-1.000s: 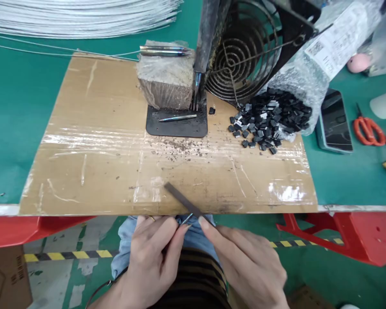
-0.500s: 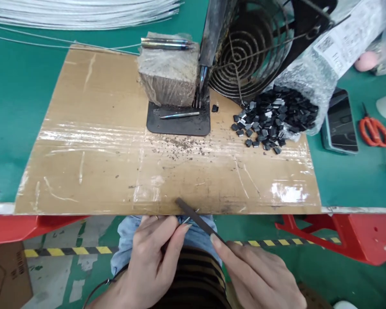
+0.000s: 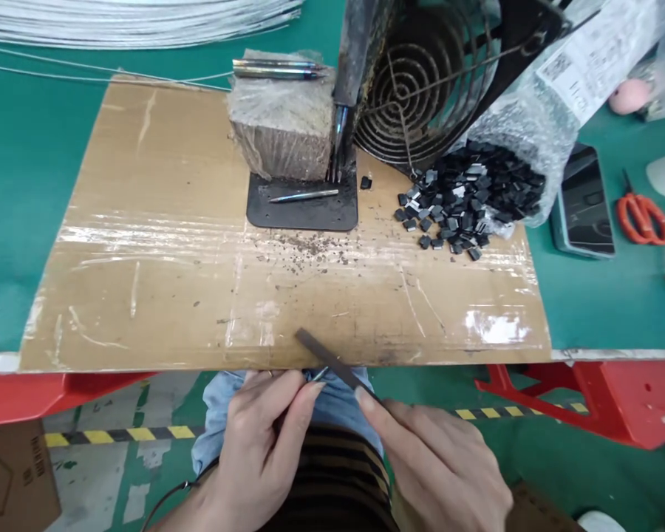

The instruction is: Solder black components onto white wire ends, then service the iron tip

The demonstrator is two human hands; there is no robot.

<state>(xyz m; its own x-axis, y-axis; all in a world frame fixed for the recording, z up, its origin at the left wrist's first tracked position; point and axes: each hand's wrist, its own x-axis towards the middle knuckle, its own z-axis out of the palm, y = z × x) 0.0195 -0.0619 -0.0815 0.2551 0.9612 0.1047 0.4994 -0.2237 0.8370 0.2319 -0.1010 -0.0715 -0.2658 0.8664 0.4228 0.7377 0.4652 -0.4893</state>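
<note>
My left hand is closed in a pinch on a thin metal pin, whose tip pokes out just below the bench's front edge. My right hand grips a flat dark file, which slants up and to the left across the pin's tip and over the edge of the cardboard sheet. Both hands are held over my lap, in front of the bench.
On the cardboard stand a wrapped wooden block on a black plate, a wire fan guard and a bag spilling small black parts. A phone and orange scissors lie at right. Wire bundles lie at the back.
The file slid back toward me and then forward again over the pin's tip. My left hand has held the pin nearly still.
</note>
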